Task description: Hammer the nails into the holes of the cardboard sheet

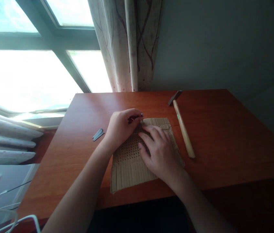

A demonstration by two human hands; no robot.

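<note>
My left hand is curled at the top left corner of the cardboard sheet, its fingertips pinched on a small nail whose head shows just past the knuckles at the sheet's far edge. My right hand lies flat on the sheet, fingers spread and pressing down on it, pointing up and left toward the left hand; the two hands nearly meet, though I cannot tell whether they touch. The cardboard lies flat on the counter near its front edge, and the patch between my hands is dotted with rows of small holes. To the left of my left wrist, apart from the sheet, a small bundle of loose nails lies on the bare wood. To the right of the sheet, just beside it, a hammer lies with its wooden handle toward me and its dark head away. Beyond the counter hang a patterned curtain and a bright window.
</note>
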